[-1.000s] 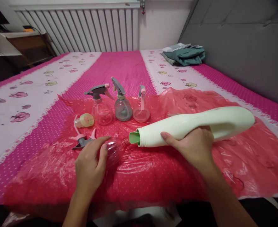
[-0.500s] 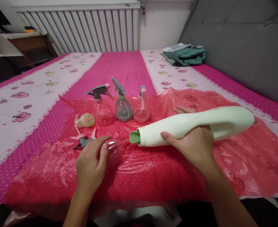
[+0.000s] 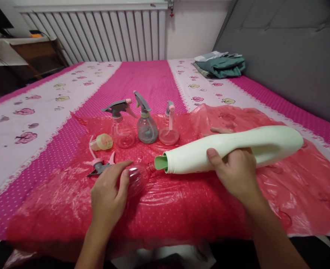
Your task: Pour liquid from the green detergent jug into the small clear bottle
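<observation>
My left hand [image 3: 110, 186] is closed around the base end of a clear spray bottle [image 3: 138, 178], which lies tilted with its open neck pointing right. My right hand [image 3: 233, 170] grips the handle of a large pale green jug [image 3: 193, 151] held on its side. The jug's green pouring spout [image 3: 160, 162] sits right at the bottle's neck; whether the two touch I cannot tell. No liquid stream shows. Left of the bottle lies a loose grey and pink trigger spray head [image 3: 99, 166], and above it a yellowish cap [image 3: 104, 142] on its side.
Three spray bottles with trigger heads stand behind: a clear one [image 3: 123, 132], a grey one [image 3: 147, 129] and a small clear one [image 3: 169, 134]. Red plastic film [image 3: 165, 213] covers the front of the bed. Folded clothes [image 3: 221, 65] lie at the back right by a grey headboard [image 3: 290, 59].
My right thumb has drawn back to the right along the jug, towards the handle. The jug and the bottle hold nearly the same positions.
</observation>
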Available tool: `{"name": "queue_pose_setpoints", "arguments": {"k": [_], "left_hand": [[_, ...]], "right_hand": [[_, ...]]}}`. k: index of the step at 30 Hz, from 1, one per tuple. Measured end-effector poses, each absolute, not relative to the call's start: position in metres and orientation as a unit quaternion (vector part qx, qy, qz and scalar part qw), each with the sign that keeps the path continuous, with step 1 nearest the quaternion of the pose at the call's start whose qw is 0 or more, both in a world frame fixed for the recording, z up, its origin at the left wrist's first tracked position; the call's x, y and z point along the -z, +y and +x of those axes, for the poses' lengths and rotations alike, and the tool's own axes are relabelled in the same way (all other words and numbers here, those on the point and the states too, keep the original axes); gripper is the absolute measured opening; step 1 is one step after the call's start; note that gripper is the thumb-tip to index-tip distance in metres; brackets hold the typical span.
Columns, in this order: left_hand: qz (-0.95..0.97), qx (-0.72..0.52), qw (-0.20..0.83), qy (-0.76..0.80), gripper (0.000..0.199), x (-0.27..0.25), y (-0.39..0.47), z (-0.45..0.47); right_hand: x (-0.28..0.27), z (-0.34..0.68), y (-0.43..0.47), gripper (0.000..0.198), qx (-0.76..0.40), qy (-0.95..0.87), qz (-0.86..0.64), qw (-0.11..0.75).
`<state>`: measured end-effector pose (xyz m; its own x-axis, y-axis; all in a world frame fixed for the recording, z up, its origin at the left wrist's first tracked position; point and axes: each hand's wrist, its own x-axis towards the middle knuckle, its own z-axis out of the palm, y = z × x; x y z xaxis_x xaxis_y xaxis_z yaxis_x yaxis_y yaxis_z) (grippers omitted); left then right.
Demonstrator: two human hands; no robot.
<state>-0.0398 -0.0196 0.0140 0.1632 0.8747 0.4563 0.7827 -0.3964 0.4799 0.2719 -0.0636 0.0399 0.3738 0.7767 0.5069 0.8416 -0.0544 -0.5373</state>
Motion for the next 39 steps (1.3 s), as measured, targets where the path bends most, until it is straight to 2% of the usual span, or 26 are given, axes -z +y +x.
{"name": "queue_pose_setpoints", "arguments": {"k": [4,13,22,30,36,39], "left_hand": [[0.759,-0.348,0.068,0.547,0.041,-0.015,-0.020,-0.040],[0.758,-0.351,0.064,0.546,0.043,-0.013,-0.020,-0.041],[0.758,-0.348,0.063,0.548,0.043,-0.015,-0.019,-0.040],[0.758,-0.348,0.066,0.548,0.044,-0.015,-0.019,-0.040],[0.760,-0.353,0.057,0.543,0.044,-0.013,-0.018,-0.041],[0.760,-0.352,0.054,0.543,0.044,-0.013,-0.018,-0.041]], "right_hand": [[-0.034,0.273,-0.063,0.095,0.063,-0.535,-0.750,0.384],[-0.028,0.270,-0.061,0.094,0.083,-0.498,-0.760,0.408],[-0.037,0.261,-0.064,0.079,0.039,-0.495,-0.756,0.427],[-0.045,0.253,-0.067,0.081,-0.002,-0.485,-0.755,0.441],[-0.046,0.257,-0.067,0.078,-0.068,-0.473,-0.777,0.410],[-0.040,0.259,-0.068,0.076,-0.031,-0.490,-0.768,0.411]]}}
